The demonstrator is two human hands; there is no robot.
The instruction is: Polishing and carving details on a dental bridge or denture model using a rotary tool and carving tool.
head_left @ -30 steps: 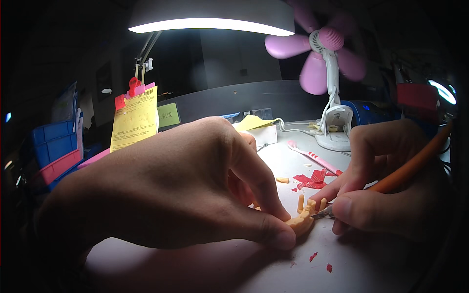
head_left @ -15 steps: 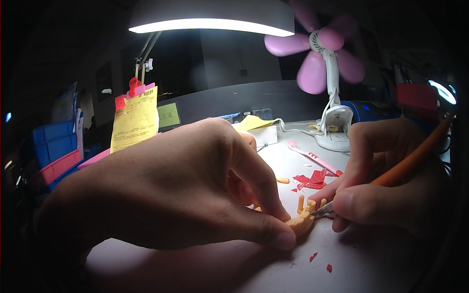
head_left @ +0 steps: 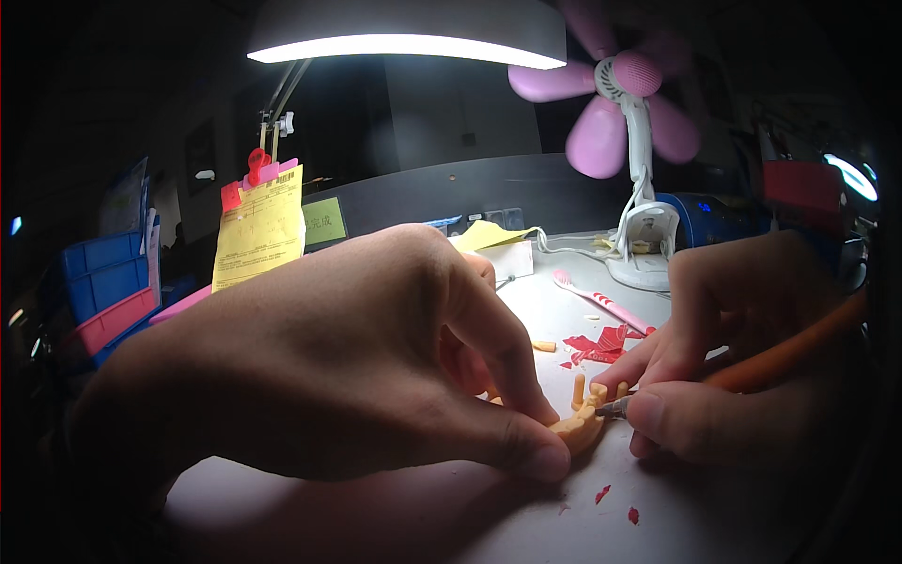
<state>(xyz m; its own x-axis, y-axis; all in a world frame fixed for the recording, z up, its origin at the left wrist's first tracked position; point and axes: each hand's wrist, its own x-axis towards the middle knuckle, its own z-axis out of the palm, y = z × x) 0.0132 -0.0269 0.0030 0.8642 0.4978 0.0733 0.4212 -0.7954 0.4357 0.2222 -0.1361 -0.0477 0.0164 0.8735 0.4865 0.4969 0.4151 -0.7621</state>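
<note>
A tan dental model (head_left: 581,430), arch-shaped with teeth and upright pegs, rests on the white tabletop (head_left: 526,512). My left hand (head_left: 404,367) is closed on its near left part, pinching it between thumb and forefinger and hiding much of it. In my right hand (head_left: 723,376) is a knife (head_left: 752,369) with an orange handle and a slim metal tip. That tip touches, or nearly touches, the right side of the model beside the teeth. Some of my right fingers reach behind the tool, close to the model's pegs.
Red wax scraps (head_left: 598,346) and a pink-and-white toothbrush (head_left: 603,303) lie beyond the model. Farther back stands a pink fan (head_left: 639,141) beneath a bright lamp (head_left: 404,47). Blue bins (head_left: 103,277) and a clipped yellow sheet (head_left: 260,230) are at left.
The knife's orange handle has tipped lower, and my right thumb has shifted slightly left and down. My left hand and the dental model look unmoved.
</note>
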